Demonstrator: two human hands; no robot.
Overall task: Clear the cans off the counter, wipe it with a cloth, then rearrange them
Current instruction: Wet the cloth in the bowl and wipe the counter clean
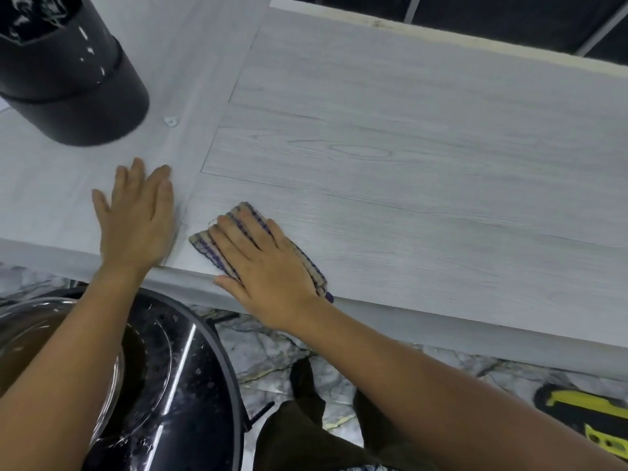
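Observation:
The pale grey wood-grain counter [407,147] fills the upper part of the head view. A folded checked cloth [243,209], beige with purple lines, lies near the counter's front edge. My right hand [268,266] lies flat on top of the cloth, fingers spread, pressing it to the surface. My left hand [136,215] rests flat on the counter just left of the cloth, palm down, holding nothing. No cans show on the counter.
A tall black cylindrical container [68,69] stands at the counter's back left. A small white ring [171,121] lies beside it. Below the front edge are a round black table [190,385] with a glass bowl [51,334], marble floor, and a yellow-black object [584,416].

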